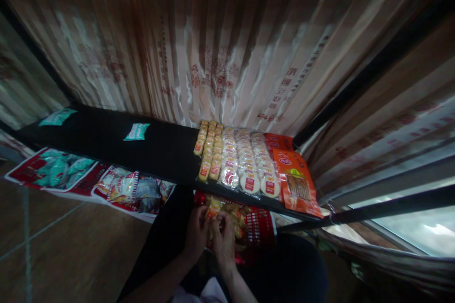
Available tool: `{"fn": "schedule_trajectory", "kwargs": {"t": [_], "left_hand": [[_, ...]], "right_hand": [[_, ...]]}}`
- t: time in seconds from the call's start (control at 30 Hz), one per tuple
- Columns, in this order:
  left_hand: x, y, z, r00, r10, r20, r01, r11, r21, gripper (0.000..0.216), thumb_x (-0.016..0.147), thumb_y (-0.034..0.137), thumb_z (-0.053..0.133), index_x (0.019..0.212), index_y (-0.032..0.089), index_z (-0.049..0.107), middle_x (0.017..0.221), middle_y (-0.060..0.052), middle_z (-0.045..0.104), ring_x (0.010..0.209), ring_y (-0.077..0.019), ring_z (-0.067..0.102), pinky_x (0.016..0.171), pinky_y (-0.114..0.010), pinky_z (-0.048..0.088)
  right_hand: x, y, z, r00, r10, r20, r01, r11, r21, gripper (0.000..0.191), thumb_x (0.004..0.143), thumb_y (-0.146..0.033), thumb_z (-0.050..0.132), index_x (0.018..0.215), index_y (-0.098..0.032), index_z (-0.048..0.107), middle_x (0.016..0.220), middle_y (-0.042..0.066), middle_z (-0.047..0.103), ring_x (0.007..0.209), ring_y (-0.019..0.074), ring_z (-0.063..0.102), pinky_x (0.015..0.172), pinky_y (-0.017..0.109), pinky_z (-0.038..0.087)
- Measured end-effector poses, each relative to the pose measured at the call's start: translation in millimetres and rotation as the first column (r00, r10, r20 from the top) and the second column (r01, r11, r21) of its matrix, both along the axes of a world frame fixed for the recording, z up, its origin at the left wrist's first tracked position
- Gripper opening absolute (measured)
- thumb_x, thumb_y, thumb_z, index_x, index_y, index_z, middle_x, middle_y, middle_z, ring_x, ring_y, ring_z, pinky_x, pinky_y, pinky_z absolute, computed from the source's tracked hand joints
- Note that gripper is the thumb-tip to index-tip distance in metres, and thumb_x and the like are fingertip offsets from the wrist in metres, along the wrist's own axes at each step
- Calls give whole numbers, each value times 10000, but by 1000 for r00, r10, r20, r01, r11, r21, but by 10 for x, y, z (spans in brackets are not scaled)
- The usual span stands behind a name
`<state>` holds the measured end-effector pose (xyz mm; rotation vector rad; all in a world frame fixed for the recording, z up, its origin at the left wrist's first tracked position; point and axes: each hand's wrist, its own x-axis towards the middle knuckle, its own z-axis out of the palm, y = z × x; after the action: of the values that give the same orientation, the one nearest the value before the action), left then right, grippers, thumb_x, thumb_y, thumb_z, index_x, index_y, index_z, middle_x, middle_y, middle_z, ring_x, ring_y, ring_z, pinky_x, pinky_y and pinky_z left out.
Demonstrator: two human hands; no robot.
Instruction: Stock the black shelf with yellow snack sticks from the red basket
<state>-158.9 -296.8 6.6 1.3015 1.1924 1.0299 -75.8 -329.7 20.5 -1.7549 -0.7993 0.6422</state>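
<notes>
Between my fingertips is a small yellow wrapped snack (213,209), held low in front of the shelf's edge. My left hand (197,231) pinches its left side, fingers closed. My right hand (224,236) is closed at its near right side. Under both hands a red snack bag (265,228) lies on my lap, with more yellow wrapped pieces (238,218) showing on it or in it; which one I cannot tell. On the black shelf (170,151) just beyond, yellow wrapped snacks (215,170) and round white wrapped crackers (250,182) stand in rows.
Orange snack pouches (298,182) lie at the shelf's right end. Two teal packets (137,131) rest farther left. Below the shelf are a bag of teal packets (59,170) and a bag of mixed snacks (122,187). Dark rails (387,210) and a pleated curtain (220,47) enclose the shelf.
</notes>
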Motion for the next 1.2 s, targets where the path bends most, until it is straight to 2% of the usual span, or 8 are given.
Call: {"fn": "schedule_trajectory", "kwargs": {"t": [0.2,0.4,0.6,0.7,0.83,1.03,1.2], "left_hand": [[-144,156,93,994,110,-1,-110,993,44,285,770,289,525,1032,182,552,1030,-87,609,959,-199,612,858,-364,497],[-310,424,195,981,188,-37,-182,974,133,296,763,271,496,1038,178,554,1037,-81,623,959,-197,610,875,-368,489],[-436,737,242,964,248,-100,-225,954,196,279,763,265,492,1021,182,558,1025,-82,636,981,-217,600,894,-404,477],[-472,884,276,963,255,-91,-234,952,198,281,768,257,491,1030,180,554,1017,-81,640,953,-210,611,871,-395,488],[-493,1068,299,962,257,-90,-232,948,219,270,775,272,503,1024,184,559,1011,-77,643,945,-205,614,859,-384,494],[-494,1340,237,979,187,-78,-165,959,229,266,742,260,531,990,170,564,972,-70,655,899,-199,620,855,-382,493],[-460,1529,204,983,160,-89,-136,964,228,263,754,271,524,995,174,569,964,-61,660,903,-194,623,828,-357,507]], "right_hand": [[-171,169,181,993,85,80,-92,992,85,292,777,-438,519,911,-195,608,897,77,633,852,223,577,788,338,455],[-317,442,348,980,181,80,-191,970,152,292,796,-391,508,977,-194,623,976,78,646,913,215,588,841,336,456],[-463,695,494,968,243,58,-250,952,176,325,776,-325,525,1058,-179,594,1028,92,642,872,193,620,772,305,502],[-542,832,491,967,229,108,-246,950,191,349,779,-292,510,1105,-184,566,1048,93,636,866,183,626,768,304,512],[-627,1032,403,968,183,172,-218,953,208,404,800,-330,484,1162,-158,538,1109,119,615,975,208,599,859,339,485],[-712,1282,252,965,155,210,-197,961,196,427,863,-406,428,1211,-172,506,1155,121,601,1045,212,567,911,340,450],[-740,1438,215,966,90,243,-144,967,212,429,885,-423,392,1195,-153,513,1178,149,590,1079,235,551,942,381,422]]}}
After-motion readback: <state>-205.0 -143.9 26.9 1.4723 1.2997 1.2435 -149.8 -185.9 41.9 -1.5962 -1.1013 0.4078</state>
